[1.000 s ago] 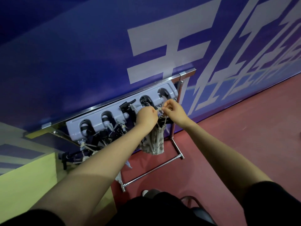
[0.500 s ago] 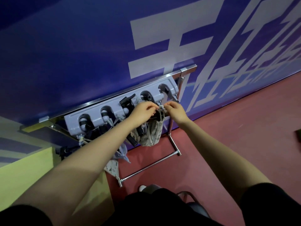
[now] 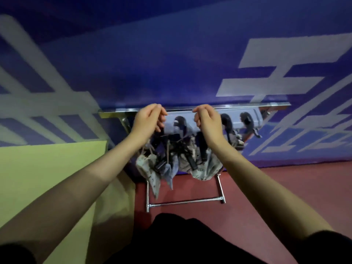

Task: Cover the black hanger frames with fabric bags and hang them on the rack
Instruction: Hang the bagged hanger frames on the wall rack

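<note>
A chrome rack (image 3: 247, 106) stands against the blue wall and carries a grey holder strip (image 3: 253, 119) with dark slots. Under the strip hang several black hanger frames (image 3: 190, 160), tangled together. Patterned fabric bags cover some of them, one at the left (image 3: 147, 171) and one at the right (image 3: 206, 171). My left hand (image 3: 148, 121) and my right hand (image 3: 207, 121) are raised to the strip's top edge, about a hand's width apart. Both have their fingers curled into a pinch. I see nothing between the fingers, and the frame is blurred.
A yellow-green block (image 3: 47, 168) sits directly left of the rack, close to my left forearm. The rack's lower crossbar (image 3: 182, 201) lies on the red floor (image 3: 285, 187). The blue wall with pale lettering (image 3: 276, 77) stands directly behind the rack. My dark-clothed lap fills the bottom.
Both hands have left the bag at the right-hand slots. They have risen to the strip's top edge and moved apart. The view has swung right to face the rack squarely.
</note>
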Demonstrator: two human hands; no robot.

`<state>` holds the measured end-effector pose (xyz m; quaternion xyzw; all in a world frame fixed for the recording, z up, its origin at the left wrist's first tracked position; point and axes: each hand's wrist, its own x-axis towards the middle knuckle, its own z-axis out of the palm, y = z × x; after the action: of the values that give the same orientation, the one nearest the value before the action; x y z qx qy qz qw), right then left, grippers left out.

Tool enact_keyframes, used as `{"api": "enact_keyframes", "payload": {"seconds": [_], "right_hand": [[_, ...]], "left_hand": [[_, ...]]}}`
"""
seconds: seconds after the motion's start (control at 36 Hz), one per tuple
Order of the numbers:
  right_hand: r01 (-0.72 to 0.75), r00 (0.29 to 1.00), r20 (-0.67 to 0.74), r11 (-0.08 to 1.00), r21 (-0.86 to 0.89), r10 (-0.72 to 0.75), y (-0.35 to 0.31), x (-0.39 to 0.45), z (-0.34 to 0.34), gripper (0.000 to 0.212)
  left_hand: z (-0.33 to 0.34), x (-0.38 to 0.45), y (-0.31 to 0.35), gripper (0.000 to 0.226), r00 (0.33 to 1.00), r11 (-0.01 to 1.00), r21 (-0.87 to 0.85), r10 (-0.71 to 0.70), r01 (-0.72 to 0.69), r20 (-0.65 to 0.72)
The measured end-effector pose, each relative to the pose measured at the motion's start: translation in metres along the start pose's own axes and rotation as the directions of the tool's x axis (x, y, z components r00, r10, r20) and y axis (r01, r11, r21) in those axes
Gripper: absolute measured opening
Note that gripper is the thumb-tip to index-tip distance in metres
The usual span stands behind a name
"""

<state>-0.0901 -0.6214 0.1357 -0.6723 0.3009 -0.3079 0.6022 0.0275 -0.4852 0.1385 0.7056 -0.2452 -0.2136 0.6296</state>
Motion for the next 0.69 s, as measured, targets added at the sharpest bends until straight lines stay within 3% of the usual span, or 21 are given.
{"api": "enact_keyframes", "payload": {"seconds": [0.14,0.33,0.53,0.69], "right_hand": [[0.025,0.963,0.27,0.998,-0.063,-0.007,-0.025,-0.009,0.115,0.029],[0.015,0.811,0.583,0.996,-0.087,0.039,-0.048,-0.066,0.285,0.035],[-0.016,0.693,0.699,0.972,-0.233,0.179,-0.033,-0.156,0.437,0.025],[-0.061,0.513,0.788,0.931,-0.361,0.339,-0.013,-0.23,0.545,0.021]], "left_hand": [[-0.11,-0.017,-0.019,0.037,0.958,0.996,0.011,-0.079,0.085,-0.275],[-0.262,-0.082,-0.043,0.031,0.822,0.972,-0.046,-0.221,0.232,-0.524],[-0.409,-0.176,-0.07,0.023,0.637,0.934,-0.025,-0.262,0.355,-0.725],[-0.509,-0.267,-0.113,0.017,0.486,0.868,-0.075,-0.344,0.49,-0.803]]}}
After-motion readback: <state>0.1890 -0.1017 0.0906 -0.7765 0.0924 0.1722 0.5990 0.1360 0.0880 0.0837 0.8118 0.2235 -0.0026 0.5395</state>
